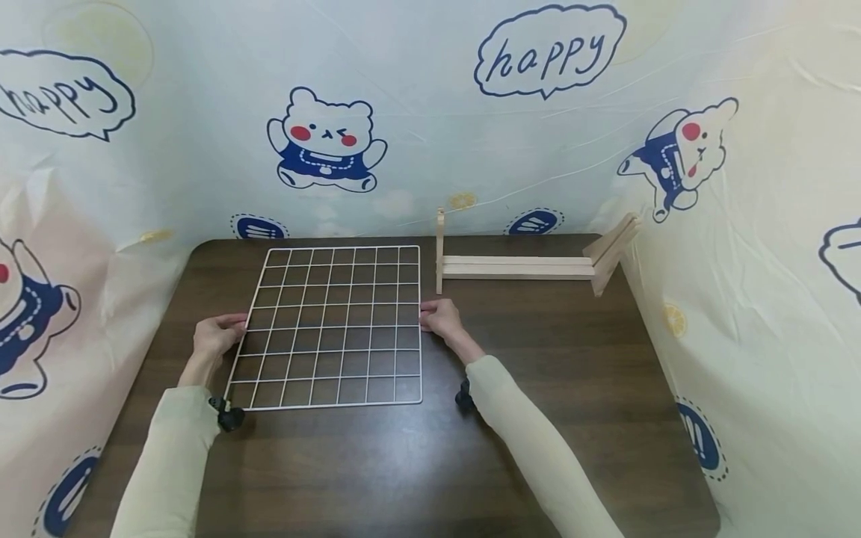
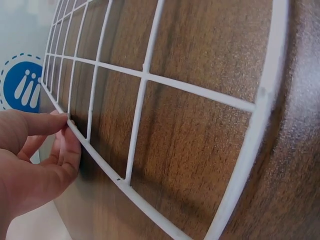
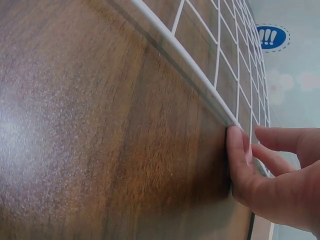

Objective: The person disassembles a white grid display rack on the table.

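A white wire grid panel lies flat over the left half of the dark wooden table, its shadow showing just beneath the rim in the right wrist view. My left hand pinches its left edge; in the left wrist view the thumb is on the outer wire with curled fingers below. On the opposite side, my right hand holds the right edge between thumb and fingers. Seen from the right wrist, one fingertip presses against the rim wire and the other fingers are partly behind it.
Behind my right hand stands a pale wooden frame, with an upright at its left end and crossed slats at its right. The brown table meets a printed cloth backdrop at the back and sides.
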A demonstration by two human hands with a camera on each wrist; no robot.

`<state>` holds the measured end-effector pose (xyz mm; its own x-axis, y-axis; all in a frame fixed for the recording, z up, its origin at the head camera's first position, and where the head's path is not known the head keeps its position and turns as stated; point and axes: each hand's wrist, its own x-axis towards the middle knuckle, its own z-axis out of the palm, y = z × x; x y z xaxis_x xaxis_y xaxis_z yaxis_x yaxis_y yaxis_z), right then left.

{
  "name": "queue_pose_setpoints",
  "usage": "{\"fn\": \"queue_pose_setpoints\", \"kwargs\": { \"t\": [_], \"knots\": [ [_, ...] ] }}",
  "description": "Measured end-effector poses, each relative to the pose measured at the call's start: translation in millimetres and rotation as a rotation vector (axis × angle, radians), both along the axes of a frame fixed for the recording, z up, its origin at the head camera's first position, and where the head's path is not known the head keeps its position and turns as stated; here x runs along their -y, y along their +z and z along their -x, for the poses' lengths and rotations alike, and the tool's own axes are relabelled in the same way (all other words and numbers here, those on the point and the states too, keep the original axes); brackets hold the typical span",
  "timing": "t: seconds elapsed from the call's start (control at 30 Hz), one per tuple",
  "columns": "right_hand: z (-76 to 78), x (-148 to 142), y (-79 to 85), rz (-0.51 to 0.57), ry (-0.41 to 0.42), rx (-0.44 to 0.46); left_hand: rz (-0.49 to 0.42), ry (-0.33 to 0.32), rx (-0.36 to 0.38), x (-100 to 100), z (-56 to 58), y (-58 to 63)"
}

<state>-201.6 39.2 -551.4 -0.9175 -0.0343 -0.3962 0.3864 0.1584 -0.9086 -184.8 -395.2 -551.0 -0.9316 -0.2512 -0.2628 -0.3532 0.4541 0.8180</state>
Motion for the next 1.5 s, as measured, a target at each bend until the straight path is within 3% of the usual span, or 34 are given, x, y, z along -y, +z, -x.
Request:
{"fn": "queue_pose_setpoints", "kwargs": {
  "t": [0.3, 0.67, 0.97, 1.27, 1.5],
  "knots": [
    [-0.3, 0, 0.1, -0.03, 0.015, -0.017, 0.257, 0.062, -0.017, -7, 0.1, -0.9],
    [-0.1, 0, -4.9, -0.056, 0.063, -0.037, 0.353, 0.053, -0.061, -9, -1.1, -4.3],
    [-1.6, 1, -3.0, -0.127, 0.102, -0.069, 0.37, 0.023, -0.094, -11, -3.8, -1.6],
    [-2.9, 1, -3.2, -0.193, 0.112, -0.11, 0.314, 0.048, -0.086, -8, -4.2, -4.5],
    [-4.4, 1, -4.2, -0.186, 0.118, -0.125, 0.295, 0.091, -0.091, -10, -7.2, -4.6]
  ]
}}
